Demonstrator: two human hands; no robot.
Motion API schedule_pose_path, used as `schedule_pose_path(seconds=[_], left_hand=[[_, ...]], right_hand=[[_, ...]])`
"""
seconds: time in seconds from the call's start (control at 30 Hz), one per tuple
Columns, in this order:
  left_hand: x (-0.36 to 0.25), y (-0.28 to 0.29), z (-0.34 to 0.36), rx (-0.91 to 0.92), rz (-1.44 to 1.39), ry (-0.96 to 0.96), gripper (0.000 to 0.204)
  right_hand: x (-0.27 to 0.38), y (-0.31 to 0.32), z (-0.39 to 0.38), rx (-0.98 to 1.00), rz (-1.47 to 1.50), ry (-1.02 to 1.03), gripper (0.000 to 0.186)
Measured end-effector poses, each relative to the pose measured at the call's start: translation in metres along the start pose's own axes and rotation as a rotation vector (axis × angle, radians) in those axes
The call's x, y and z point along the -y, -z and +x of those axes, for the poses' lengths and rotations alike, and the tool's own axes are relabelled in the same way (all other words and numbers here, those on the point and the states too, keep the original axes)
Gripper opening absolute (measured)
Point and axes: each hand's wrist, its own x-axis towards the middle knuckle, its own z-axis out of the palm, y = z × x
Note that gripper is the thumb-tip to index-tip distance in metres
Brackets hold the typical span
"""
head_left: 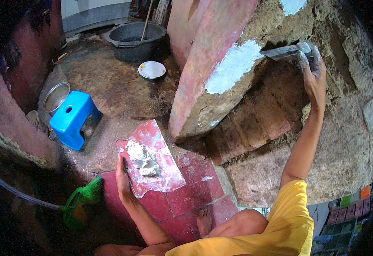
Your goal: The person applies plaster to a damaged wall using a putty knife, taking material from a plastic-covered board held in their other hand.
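Note:
My left hand [123,179] grips the left edge of a flat reddish board [168,173] with an irregular outline, its fingers partly hidden beneath. A heap of white putty [143,158] lies on the board, and white smears streak its surface. Raised to the upper right, my right hand [313,66] is closed around a flat grey scraper [280,52], with white paste on the fingers. The blade's tip is by the right end of a white patch [236,66] on the rough wall [220,104]; I cannot tell whether it touches.
Exposed bricks [254,123] form a recess below my right hand. A blue stool [73,115] and a metal pot [56,97] stand at left. Farther back are a white plate [152,70] and a large dark tub [129,49] with a stick. Green netting [84,194] hangs lower left.

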Motion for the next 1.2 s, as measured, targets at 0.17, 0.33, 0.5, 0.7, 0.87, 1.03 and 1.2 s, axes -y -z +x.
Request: schedule_pose_path(seconds=[0.17, 0.33, 0.5, 0.7, 0.87, 1.03, 1.2], left_hand=[[-0.004, -0.014, -0.006, -0.046, 0.055, 0.007, 0.043], [0.003, 0.003, 0.003, 0.009, 0.004, 0.031, 0.044], [0.005, 0.003, 0.003, 0.015, 0.014, 0.006, 0.044], [0.001, 0.001, 0.001, 0.000, 0.018, 0.022, 0.045], [-0.002, -0.006, -0.001, -0.066, 0.074, 0.022, 0.044], [0.000, -0.005, 0.000, -0.006, 0.017, 0.028, 0.044], [0.002, 0.002, 0.003, 0.059, -0.077, 0.043, 0.044]], right_hand=[[-0.022, -0.002, 0.000, 0.019, -0.113, 0.063, 0.034], [0.006, -0.007, 0.005, -0.014, -0.013, -0.017, 0.036], [0.004, -0.012, -0.002, 0.065, 0.010, -0.007, 0.032], [0.010, -0.018, 0.002, -0.017, -0.059, -0.034, 0.034], [-0.003, -0.005, -0.001, -0.044, 0.061, -0.063, 0.032], [-0.007, -0.021, -0.004, 0.097, -0.052, 0.090, 0.034], [0.005, -0.018, -0.002, -0.081, -0.009, 0.031, 0.032]])
